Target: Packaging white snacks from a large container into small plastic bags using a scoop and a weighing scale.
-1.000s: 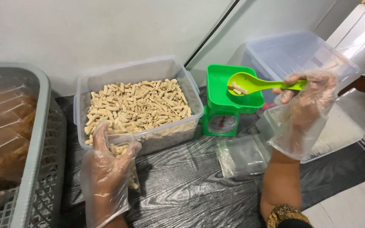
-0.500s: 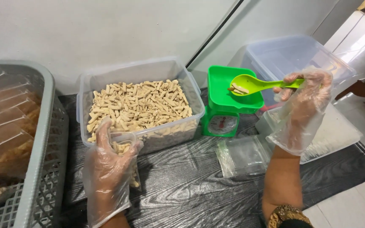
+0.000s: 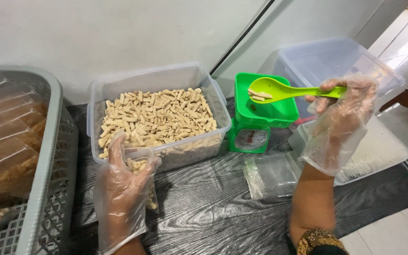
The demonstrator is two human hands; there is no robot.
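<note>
Both my hands wear thin clear plastic gloves. My left hand [image 3: 119,193] grips a small clear bag [image 3: 140,167] partly filled with pale stick snacks, held upright on the dark table just in front of a clear tub [image 3: 97,92] full of the same snacks. My right hand [image 3: 341,113] holds a lime-green spoon [image 3: 279,89] by its handle. The spoon's bowl carries a few snack sticks and hovers above the pan of a small green scale [image 3: 256,123].
A grey lattice basket [image 3: 43,174] with sealed snack bags stands at the left. A stack of empty clear bags [image 3: 272,174] lies by the scale. An empty clear tub [image 3: 336,59] sits behind, and a white lid [image 3: 378,151] lies at the right table edge.
The spoon with its few sticks has shifted slightly left over the scale pan. My left hand and the bag have stayed in place.
</note>
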